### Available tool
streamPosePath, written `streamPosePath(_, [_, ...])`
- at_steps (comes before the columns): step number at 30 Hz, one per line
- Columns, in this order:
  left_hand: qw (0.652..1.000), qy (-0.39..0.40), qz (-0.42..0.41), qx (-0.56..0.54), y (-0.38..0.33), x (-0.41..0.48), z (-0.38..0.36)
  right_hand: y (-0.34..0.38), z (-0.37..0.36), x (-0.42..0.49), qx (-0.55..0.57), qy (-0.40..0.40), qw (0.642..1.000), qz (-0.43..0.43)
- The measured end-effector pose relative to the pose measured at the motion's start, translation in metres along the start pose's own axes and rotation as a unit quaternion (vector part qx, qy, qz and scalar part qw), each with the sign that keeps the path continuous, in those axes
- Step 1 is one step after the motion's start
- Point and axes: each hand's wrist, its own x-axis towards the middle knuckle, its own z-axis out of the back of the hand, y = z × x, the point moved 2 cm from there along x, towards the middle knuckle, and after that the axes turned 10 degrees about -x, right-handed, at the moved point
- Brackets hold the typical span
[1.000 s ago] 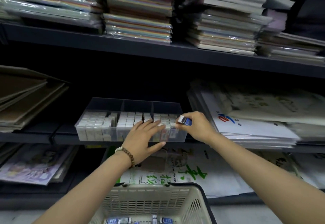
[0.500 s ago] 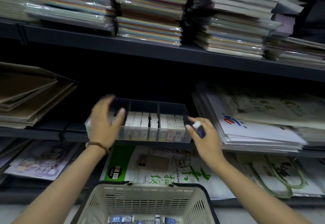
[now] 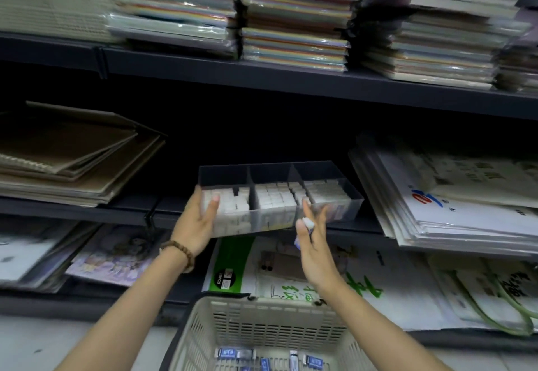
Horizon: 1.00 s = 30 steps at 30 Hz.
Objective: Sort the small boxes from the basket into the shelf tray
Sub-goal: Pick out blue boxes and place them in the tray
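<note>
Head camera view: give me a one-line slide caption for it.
Left hand grips the tray by its left end; right hand pinches a box at its front, basket below.

One clear tray [image 3: 224, 174] is seen at the centre of the frame, divided into three compartments. The white boxes [image 3: 270, 198] packed in it are too many and too blurred to be counted. One beige basket [image 3: 262, 302] is seen at the bottom centre, and at least six small blue-and-white boxes [image 3: 227, 352] are counted on its floor. One further small box [image 3: 308, 222] is pinched in the right hand [image 3: 313, 242]. Two hands are counted; the tray's left end is gripped by the left hand [image 3: 201, 222], and one beaded bracelet [image 3: 179, 249] is worn on its wrist. Three shelf levels [image 3: 291, 80] bearing goods are counted.
</note>
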Motion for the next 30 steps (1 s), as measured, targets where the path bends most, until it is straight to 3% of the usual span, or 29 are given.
streamPosePath(6, [0.999, 0.005, 0.001, -0.035, -0.005, -0.059, -0.040, 0.016, 0.019, 0.011, 0.066, 0.005, 0.996, -0.057])
streamPosePath(10, [0.998, -0.057, 0.002, -0.037, 0.003, -0.024, -0.023, 0.020, -0.006, -0.033, 0.070, 0.015, 0.996, -0.059])
streamPosePath(16, [0.996, -0.047, 0.014, -0.079, 0.022, 0.007, -0.016, 0.028, -0.038, -0.048, 0.092, 0.011, 0.994, -0.065])
streamPosePath(21, [0.998, -0.051, -0.027, -0.012, 0.021, -0.019, -0.013, 0.014, -0.016, -0.050, 0.103, -0.010, 0.991, -0.080])
streamPosePath(27, [0.996, 0.072, -0.054, -0.017, -0.007, -0.068, -0.060, -0.020, 0.062, -0.021, 0.080, -0.062, 0.991, -0.093])
streamPosePath(30, [0.986, 0.139, -0.042, -0.081, -0.017, -0.078, -0.092, -0.026, 0.087, -0.011, 0.043, -0.116, 0.988, -0.088])
